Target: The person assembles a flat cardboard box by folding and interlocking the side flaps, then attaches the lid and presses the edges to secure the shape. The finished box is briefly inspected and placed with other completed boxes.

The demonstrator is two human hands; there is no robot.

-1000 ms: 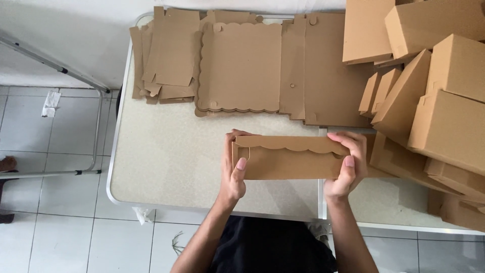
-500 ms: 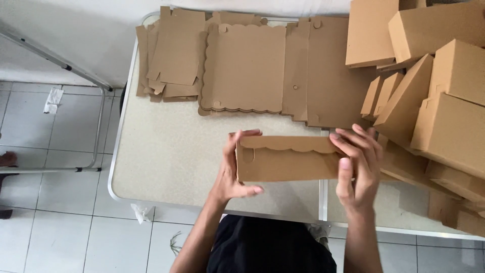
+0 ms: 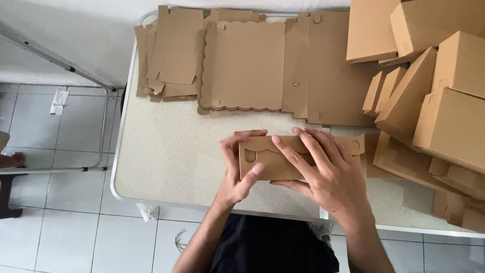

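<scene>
A small brown cardboard box (image 3: pixel 273 157) with a scalloped flap sits between my hands above the near edge of the pale table (image 3: pixel 166 151). My left hand (image 3: pixel 237 174) grips its left end, thumb on the front face. My right hand (image 3: pixel 328 174) lies flat over the box's right half, fingers spread across the top and front. The right end of the box is hidden under that hand.
Flat brown box blanks (image 3: pixel 242 65) lie in a stack at the table's far side, with more blanks (image 3: pixel 169 55) to their left. Folded cardboard boxes (image 3: pixel 444 96) pile up on the right. A white tiled floor (image 3: pixel 55 126) and metal frame legs lie left of the table.
My right hand has moved from the box's right end onto its top and front, now covering the right half. The box has shifted slightly left and turned toward me.
</scene>
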